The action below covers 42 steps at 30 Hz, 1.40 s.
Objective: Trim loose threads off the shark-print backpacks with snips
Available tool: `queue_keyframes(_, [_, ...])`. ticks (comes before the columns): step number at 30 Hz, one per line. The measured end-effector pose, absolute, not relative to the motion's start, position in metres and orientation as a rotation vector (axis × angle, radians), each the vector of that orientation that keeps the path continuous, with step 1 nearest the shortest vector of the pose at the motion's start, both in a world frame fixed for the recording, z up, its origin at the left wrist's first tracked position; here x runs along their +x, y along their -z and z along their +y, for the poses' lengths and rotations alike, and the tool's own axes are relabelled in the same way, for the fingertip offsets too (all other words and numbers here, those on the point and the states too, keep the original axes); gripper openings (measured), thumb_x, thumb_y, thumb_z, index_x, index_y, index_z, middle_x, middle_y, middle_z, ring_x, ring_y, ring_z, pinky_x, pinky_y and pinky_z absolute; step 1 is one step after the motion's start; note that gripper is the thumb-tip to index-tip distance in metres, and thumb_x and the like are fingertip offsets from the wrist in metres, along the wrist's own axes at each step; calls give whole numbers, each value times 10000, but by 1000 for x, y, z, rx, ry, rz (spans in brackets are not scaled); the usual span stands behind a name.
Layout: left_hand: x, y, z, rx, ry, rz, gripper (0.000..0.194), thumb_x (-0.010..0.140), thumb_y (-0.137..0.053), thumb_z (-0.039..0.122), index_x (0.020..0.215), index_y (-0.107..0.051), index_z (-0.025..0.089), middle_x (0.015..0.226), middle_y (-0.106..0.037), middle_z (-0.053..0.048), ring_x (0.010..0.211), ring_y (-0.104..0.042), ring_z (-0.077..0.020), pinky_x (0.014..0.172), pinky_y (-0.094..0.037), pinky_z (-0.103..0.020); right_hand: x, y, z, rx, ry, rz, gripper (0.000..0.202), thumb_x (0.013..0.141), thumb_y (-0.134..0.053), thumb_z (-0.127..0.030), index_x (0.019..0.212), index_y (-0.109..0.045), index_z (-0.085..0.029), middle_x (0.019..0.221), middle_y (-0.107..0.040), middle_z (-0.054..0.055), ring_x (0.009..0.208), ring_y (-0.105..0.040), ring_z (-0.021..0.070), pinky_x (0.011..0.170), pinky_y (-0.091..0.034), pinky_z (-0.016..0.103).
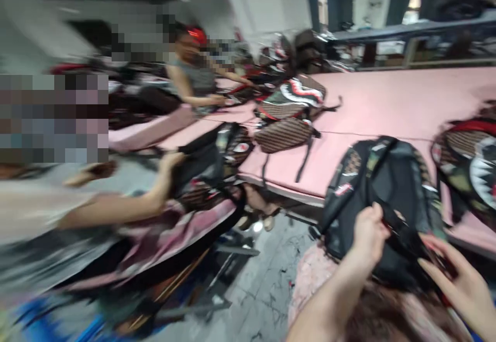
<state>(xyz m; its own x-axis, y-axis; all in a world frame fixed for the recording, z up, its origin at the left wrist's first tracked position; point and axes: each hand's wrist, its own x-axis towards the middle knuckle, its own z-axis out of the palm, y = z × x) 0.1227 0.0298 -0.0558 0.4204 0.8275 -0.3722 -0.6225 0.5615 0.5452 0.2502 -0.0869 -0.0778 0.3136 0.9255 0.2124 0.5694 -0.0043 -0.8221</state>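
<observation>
A black backpack [405,176] with patterned side panels leans at the edge of the pink table, its back panel and shoulder straps facing me. My left hand [370,233] is closed around a black shoulder strap [397,223] near the middle of the bag. At the bag's lower right, my right hand [453,267] has its thumb and fingers curled about a dark strap or edge. Blur hides exactly what part lies in that grip. Another backpack [486,161], with a shark-teeth print and red trim, is just right of mine.
Brown patterned backpacks [290,99] lie farther along the pink table [387,102]. To the left, a co-worker's arm [127,207] reaches to a black bag [201,161]. Another person [194,73] works at the far end. Grey floor [263,275] shows between the work places.
</observation>
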Motion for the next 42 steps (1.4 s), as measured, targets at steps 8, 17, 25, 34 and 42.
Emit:
queue_keyframes(8, [111, 56, 43, 335, -790, 799, 203, 753, -625, 302, 740, -589, 103, 670, -674, -65, 554, -633, -136, 541, -503, -240, 281, 55, -64, -1649, -183, -1561, 187, 841, -486, -242, 1010, -549, -193, 885, -616, 68, 812, -582, 193, 709, -481, 333])
queue_keyframes(17, [110, 53, 35, 404, -796, 773, 222, 702, -680, 292, 652, -540, 128, 572, -626, -1, 471, -577, -85, 442, -459, -173, 273, 44, -33, -1431, -119, -1883, 170, 861, -493, -224, 996, -564, -150, 901, -620, 87, 838, -557, 184, 734, -448, 330])
queue_keyframes(25, [109, 53, 33, 453, -778, 782, 264, 666, -705, 332, 655, -544, 122, 535, -594, 15, 433, -542, -74, 431, -461, -176, 276, 38, -29, -1441, -64, -2002, 153, 880, -459, -232, 897, -585, -146, 814, -617, 72, 760, -529, 175, 672, -411, 301])
queue_keyframes(34, [110, 56, 33, 458, -757, 791, 241, 688, -688, 319, 685, -564, 112, 630, -657, -33, 382, -499, -50, 406, -453, -164, 290, 33, -20, -1283, -153, -2224, 209, 889, -444, -295, 954, -579, -150, 845, -600, 85, 793, -523, 180, 689, -415, 302])
queue_keyframes(42, [111, 58, 32, 458, -740, 770, 280, 659, -709, 341, 659, -532, 124, 525, -589, 17, 453, -564, -87, 511, -515, -218, 282, 27, -16, -1311, -174, -2246, 228, 899, -417, -291, 940, -582, -139, 831, -596, 83, 776, -506, 177, 683, -398, 296])
